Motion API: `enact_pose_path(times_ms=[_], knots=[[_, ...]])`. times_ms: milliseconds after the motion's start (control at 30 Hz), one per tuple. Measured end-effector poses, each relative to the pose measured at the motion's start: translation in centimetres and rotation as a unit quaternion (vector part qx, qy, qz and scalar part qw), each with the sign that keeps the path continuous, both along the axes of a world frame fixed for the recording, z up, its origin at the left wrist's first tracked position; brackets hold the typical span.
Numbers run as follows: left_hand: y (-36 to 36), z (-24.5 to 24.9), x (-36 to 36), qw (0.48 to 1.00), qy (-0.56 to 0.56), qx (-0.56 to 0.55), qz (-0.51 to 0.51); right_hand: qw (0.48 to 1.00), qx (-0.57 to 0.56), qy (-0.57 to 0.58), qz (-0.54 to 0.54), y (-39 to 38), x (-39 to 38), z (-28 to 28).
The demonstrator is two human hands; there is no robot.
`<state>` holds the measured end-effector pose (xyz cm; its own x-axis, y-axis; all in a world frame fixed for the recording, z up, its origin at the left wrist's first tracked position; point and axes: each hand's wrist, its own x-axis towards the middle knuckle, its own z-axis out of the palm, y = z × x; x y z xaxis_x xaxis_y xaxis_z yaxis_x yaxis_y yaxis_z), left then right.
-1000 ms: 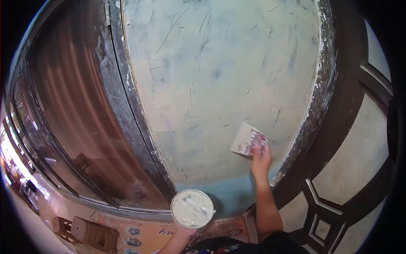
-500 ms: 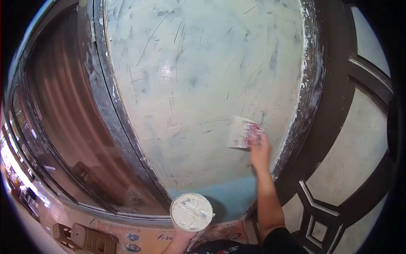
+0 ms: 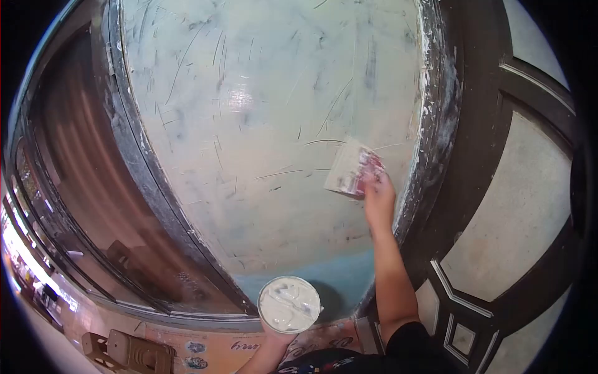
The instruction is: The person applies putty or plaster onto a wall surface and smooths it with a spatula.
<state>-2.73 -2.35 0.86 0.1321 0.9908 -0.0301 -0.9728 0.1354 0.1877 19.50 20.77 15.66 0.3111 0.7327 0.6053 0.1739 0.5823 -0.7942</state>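
Note:
In my right hand point(image 3: 380, 196) is a wide putty knife point(image 3: 344, 168) with a putty-smeared red handle. Its broad blade lies against the wall panel point(image 3: 274, 212), which is coated in pale, scratched putty over a blue layer. The fingers of that hand are closed round the handle. Low in the view, my left hand point(image 3: 279, 338) holds a round tub of white putty point(image 3: 289, 304) from beneath. Ridges and smears mark the putty's surface. The tub hides most of the left fingers.
A dark frame point(image 3: 156, 181) and a window with a brown curtain point(image 3: 81, 131) stand to the left. To the right is a dark panelled door point(image 3: 473, 206). Brown plastic stools point(image 3: 140, 350) sit at lower left, beside printed orange sheeting point(image 3: 227, 353) on the floor.
My right hand has slid the putty knife upward along the panel, and the blade is tilted more. The tub has shifted slightly right, while the view has turned a little.

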Motion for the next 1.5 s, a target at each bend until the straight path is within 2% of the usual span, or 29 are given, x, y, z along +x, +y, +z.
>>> enact_pose_path(times_ms=[33,67,100,167,200,267,300,367,400,433,467,500,533,600,633,700,733,800,833,933,967,1033,1133,1200,1500], knots=[[0.1,-0.8,-0.1,0.998,-0.06,-0.018,-0.004,0.997,0.012,0.075,0.008,0.0,1.5,-1.3],[0.2,-1.6,-0.1,0.992,-0.121,-0.034,-0.007,0.996,0.004,0.091,-0.008,-0.8,2.8,-2.6],[-0.2,-2.5,0.1,0.997,0.046,-0.022,0.054,0.994,-0.005,0.107,-0.023,-1.9,3.9,-4.2],[-0.7,-1.6,0.3,0.999,0.013,0.0,0.04,0.97,-0.009,0.241,0.039,-3.7,5.3,-6.5],[-0.8,-1.2,0.4,1.0,-0.012,0.019,0.021,0.97,-0.008,0.24,0.042,-4.2,5.7,-7.2],[-0.8,-1.7,0.5,0.999,-0.004,0.01,0.035,0.964,-0.021,0.23,0.131,-5.2,6.2,-8.1],[-0.5,-1.7,0.5,0.999,-0.017,0.012,0.028,0.964,-0.02,0.231,0.132,-6.2,5.6,-7.6],[-0.3,-1.4,0.8,1.0,-0.01,0.005,0.024,0.973,-0.074,0.121,0.181,-8.7,3.1,-6.2],[0.0,-0.5,1.3,1.0,-0.009,0.004,0.022,0.981,-0.09,0.023,0.171,-8.9,2.3,-7.3],[0.1,0.6,1.8,0.996,0.048,0.063,0.03,0.979,-0.108,-0.074,0.158,-9.3,1.5,-8.0],[0.0,1.1,2.0,0.986,0.106,0.121,0.038,0.979,-0.111,-0.073,0.157,-9.9,1.0,-8.0],[1.1,0.9,1.5,1.0,-0.009,0.018,0.001,0.969,-0.089,-0.096,0.207,-10.9,0.4,-7.3],[1.0,0.6,1.2,1.0,-0.008,0.013,0.001,0.956,-0.068,-0.119,0.258,-11.6,-0.1,-6.8],[1.2,1.0,0.7,0.987,-0.147,0.051,-0.037,0.956,-0.079,-0.074,0.272,-11.9,-0.8,-7.1],[1.3,1.2,0.3,0.999,-0.023,0.034,-0.01,0.953,-0.067,-0.016,0.295,-11.5,-0.9,-7.8],[1.2,2.0,-0.4,0.999,-0.015,0.033,-0.005,0.937,-0.047,0.072,0.338,-11.3,-0.8,-8.2],[1.1,2.3,-0.8,0.999,-0.008,0.036,-0.002,0.937,-0.052,0.072,0.339,-11.1,-0.9,-8.5],[0.9,2.1,-1.6,0.999,0.02,0.043,0.012,0.947,0.057,0.042,0.313,-10.4,-1.3,-8.8],[0.9,2.0,-2.0,0.999,-0.006,0.031,0.016,0.959,0.097,-0.031,0.265,-10.6,-1.2,-8.1],[0.4,2.7,-2.9,0.998,-0.052,0.015,0.011,0.959,0.115,-0.012,0.258,-10.9,-2.4,-7.7],[0.2,3.0,-3.0,0.999,-0.04,0.032,0.011,0.954,0.092,0.022,0.284,-11.1,-2.7,-7.5],[0.2,3.4,-3.1,0.999,0.002,0.043,0.03,0.953,0.057,0.007,0.299,-10.6,-2.1,-9.3],[-0.3,4.7,-3.1,0.999,-0.01,0.046,0.027,0.951,0.019,0.015,0.308,-11.1,-2.5,-8.9],[-0.7,4.7,-3.3,0.998,-0.01,0.048,0.028,0.963,0.046,-0.021,0.265,-11.4,-2.5,-8.5],[-0.7,4.8,-2.5,0.996,0.03,0.06,0.056,0.966,0.069,-0.067,0.24,-11.1,-1.6,-8.6]])
